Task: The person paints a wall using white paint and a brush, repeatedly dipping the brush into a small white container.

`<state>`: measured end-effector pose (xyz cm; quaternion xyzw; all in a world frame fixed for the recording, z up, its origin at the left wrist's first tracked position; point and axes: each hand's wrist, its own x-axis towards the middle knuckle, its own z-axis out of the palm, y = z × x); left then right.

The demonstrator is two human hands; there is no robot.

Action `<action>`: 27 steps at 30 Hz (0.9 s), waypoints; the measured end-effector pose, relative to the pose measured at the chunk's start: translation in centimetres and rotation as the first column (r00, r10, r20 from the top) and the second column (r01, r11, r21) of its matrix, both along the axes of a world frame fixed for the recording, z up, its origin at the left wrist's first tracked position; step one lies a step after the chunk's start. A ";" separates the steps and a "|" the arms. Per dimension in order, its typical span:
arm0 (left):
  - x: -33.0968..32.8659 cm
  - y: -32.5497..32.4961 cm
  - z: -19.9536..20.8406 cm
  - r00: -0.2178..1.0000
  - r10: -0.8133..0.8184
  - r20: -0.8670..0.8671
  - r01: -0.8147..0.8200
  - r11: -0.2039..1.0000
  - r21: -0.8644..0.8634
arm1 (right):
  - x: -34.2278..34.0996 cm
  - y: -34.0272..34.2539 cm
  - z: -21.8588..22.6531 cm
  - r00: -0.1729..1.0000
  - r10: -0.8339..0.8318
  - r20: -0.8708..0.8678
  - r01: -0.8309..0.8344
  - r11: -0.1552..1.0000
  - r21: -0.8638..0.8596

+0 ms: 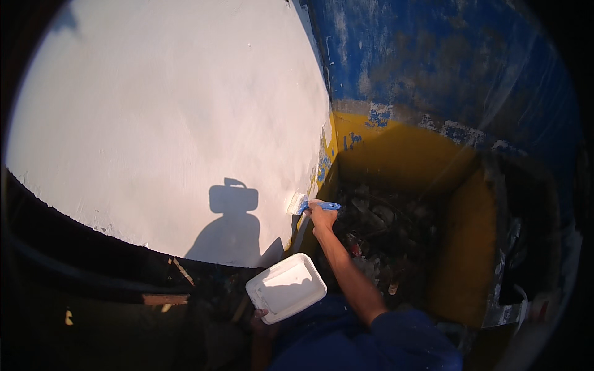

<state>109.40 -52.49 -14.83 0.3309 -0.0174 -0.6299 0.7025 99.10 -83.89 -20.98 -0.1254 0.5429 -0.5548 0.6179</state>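
My right hand (322,215) grips a paintbrush (304,204) by its blue handle. The brush's pale, paint-covered bristles touch the right edge of a large white-painted panel (154,111), where it meets a yellow and blue surface. In my left hand (260,317) is a white rectangular tray (286,288), held by its lower left rim, with the thumb over the edge and the other fingers hidden beneath. White paint seems to lie in the tray, partly in shadow. Patches of blue and yellow show along the panel's unevenly painted right edge.
A worn blue wall (433,55) with a yellow lower band (396,154) rises at the right. Below it, a dark corner holds loose debris (383,229). Broken wood (164,299) lies under the panel at the lower left. My shadow falls across the panel.
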 end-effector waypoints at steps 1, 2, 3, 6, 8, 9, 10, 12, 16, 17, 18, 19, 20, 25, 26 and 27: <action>0.1 0.2 0.1 1.000 -0.011 0.011 0.011 1.000 0.000 | 0.6 0.1 3.6 1.000 0.002 -0.008 -0.003 0.989 -0.151; 0.1 0.4 0.4 0.999 -0.035 0.022 0.035 0.999 0.000 | 0.4 -0.2 7.0 0.994 -0.012 0.106 0.040 0.964 -0.263; 0.2 0.8 0.6 0.998 -0.055 0.031 0.055 0.998 0.004 | -0.5 -0.3 10.1 0.972 0.067 0.224 0.023 0.926 -0.377; 0.2 1.5 -0.2 0.998 -0.033 0.057 0.033 0.999 -0.007 | -1.7 -0.6 13.4 0.853 0.180 0.489 0.077 0.884 -0.460; 0.1 1.4 -0.4 0.998 -0.040 0.053 0.041 0.999 -0.028 | -1.7 -0.9 12.2 0.856 0.185 0.482 0.068 0.886 -0.460; 0.0 1.3 -0.4 0.998 -0.043 0.053 0.045 0.998 -0.038 | -1.1 -0.7 9.7 0.865 0.204 0.458 -0.016 0.924 -0.381; -0.1 0.9 -0.5 0.997 -0.060 0.042 0.062 0.998 -0.031 | -0.8 -1.0 5.2 0.810 0.104 0.577 0.040 0.972 -0.232; -0.3 0.5 -0.6 0.998 -0.060 0.019 0.061 0.998 -0.021 | -1.2 0.4 -2.8 0.924 -0.042 0.379 0.061 0.997 -0.038; 1.2 2.1 -4.0 0.995 0.021 0.096 -0.023 1.000 0.016 | -1.2 5.8 -6.2 0.996 0.076 -0.038 -0.068 0.984 0.165; 0.3 1.6 -2.6 0.998 0.013 0.068 -0.015 0.999 0.029 | -1.3 7.0 -5.4 0.992 0.099 -0.082 -0.088 0.988 0.130; -0.3 1.4 -1.9 0.999 0.005 0.040 -0.007 0.999 0.042 | -1.2 8.0 -4.5 0.984 0.121 -0.128 -0.109 0.989 0.097; -0.4 1.5 -2.0 1.000 -0.023 0.011 0.023 0.999 0.034 | -0.5 8.2 -3.1 0.993 0.090 -0.078 -0.089 0.996 0.018; 0.0 1.5 -2.2 0.998 -0.055 -0.013 0.056 0.998 0.024 | 0.5 7.8 -1.5 0.998 0.059 -0.021 -0.061 0.996 -0.062; 0.6 2.3 -1.9 1.000 -0.015 -0.020 0.015 1.000 0.018 | -1.4 5.9 15.8 0.925 0.209 0.318 -0.026 0.868 -0.496; 0.7 2.2 -1.9 1.000 -0.024 -0.007 0.024 1.000 0.000 | -2.2 5.2 17.1 0.906 0.252 0.341 -0.021 0.830 -0.558; 0.9 2.1 -2.1 1.000 -0.029 0.005 0.029 0.999 -0.018 | -2.1 5.0 17.5 0.925 0.204 0.320 0.005 0.836 -0.548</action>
